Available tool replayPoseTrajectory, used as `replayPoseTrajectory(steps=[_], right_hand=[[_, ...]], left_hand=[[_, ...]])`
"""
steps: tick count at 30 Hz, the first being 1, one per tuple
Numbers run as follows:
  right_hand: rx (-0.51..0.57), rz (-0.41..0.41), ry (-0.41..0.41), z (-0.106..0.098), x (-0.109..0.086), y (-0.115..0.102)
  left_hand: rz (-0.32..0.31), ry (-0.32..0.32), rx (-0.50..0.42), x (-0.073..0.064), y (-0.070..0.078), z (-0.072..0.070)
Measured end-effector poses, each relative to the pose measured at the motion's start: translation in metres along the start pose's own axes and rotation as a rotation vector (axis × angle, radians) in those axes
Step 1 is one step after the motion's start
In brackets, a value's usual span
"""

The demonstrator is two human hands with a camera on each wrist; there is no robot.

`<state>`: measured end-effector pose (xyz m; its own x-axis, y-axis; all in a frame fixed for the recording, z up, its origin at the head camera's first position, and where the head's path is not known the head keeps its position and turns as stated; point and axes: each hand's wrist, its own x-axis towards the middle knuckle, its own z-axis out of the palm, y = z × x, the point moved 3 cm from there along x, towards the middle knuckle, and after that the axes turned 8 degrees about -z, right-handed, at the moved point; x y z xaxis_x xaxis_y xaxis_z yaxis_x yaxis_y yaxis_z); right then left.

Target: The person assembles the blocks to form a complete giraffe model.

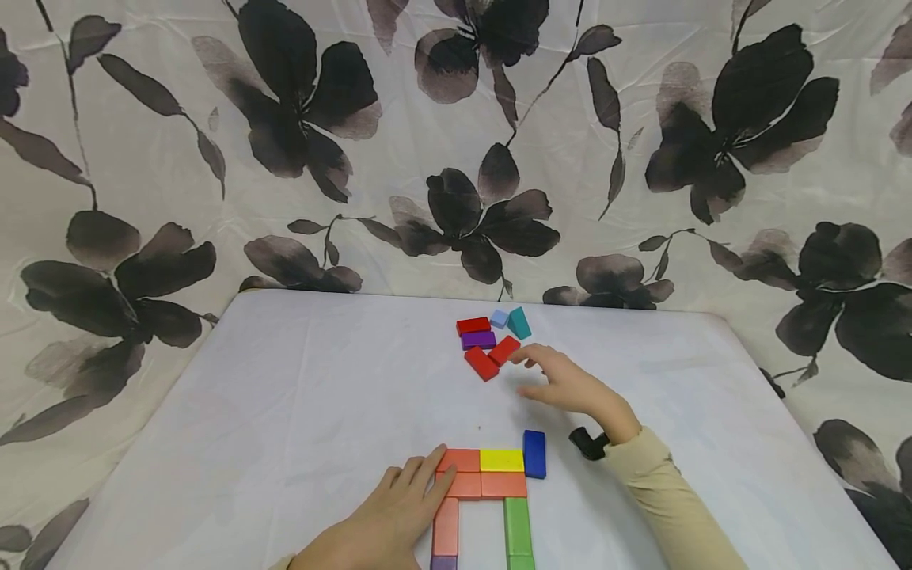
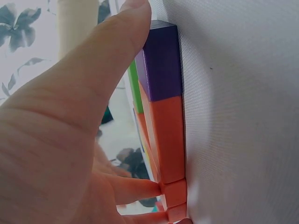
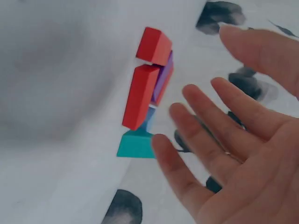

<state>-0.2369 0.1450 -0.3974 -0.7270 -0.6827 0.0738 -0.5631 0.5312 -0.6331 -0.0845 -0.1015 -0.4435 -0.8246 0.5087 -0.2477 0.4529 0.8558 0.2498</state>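
Note:
Blocks lie flat in a frame shape at the table's near side: orange blocks (image 1: 503, 484), a yellow block (image 1: 502, 460), green blocks (image 1: 518, 526) and a purple block (image 2: 162, 63). A dark blue block (image 1: 534, 454) stands at its right corner. My left hand (image 1: 388, 507) rests along the left side, fingertips touching the orange blocks at the upper left corner. My right hand (image 1: 570, 385), fingers relaxed and apart, hovers beside a loose group of red blocks (image 1: 481, 363), a purple block (image 1: 478, 340), a light blue block (image 1: 499, 319) and a teal triangular block (image 1: 519, 323). It holds nothing.
A white cloth (image 1: 321, 412) covers the table. Behind it hangs a flower-patterned curtain (image 1: 399, 142). A black strap piece (image 1: 588, 443) shows at the right wrist, by a beige sleeve (image 1: 670, 499).

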Motion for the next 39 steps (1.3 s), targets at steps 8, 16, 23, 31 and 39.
replayPoseTrajectory(steps=[8, 16, 23, 31, 39], right_hand=[[-0.205, -0.01, -0.096, 0.012, 0.055, -0.003], [-0.367, 0.014, -0.189, 0.021, 0.077, -0.001], [-0.438, -0.041, -0.223, 0.025, 0.078, 0.005], [-0.445, -0.071, -0.259, 0.024, 0.065, 0.002], [-0.351, 0.013, -0.278, 0.017, 0.041, -0.001]], left_hand=[[-0.024, -0.045, -0.045, -0.001, 0.0, -0.002], [-0.032, -0.056, -0.043, 0.0, 0.0, -0.002], [-0.017, -0.043, -0.025, 0.0, -0.001, -0.002], [-0.006, -0.021, -0.002, 0.0, 0.0, -0.001], [-0.003, -0.019, -0.015, 0.001, 0.0, -0.001]])
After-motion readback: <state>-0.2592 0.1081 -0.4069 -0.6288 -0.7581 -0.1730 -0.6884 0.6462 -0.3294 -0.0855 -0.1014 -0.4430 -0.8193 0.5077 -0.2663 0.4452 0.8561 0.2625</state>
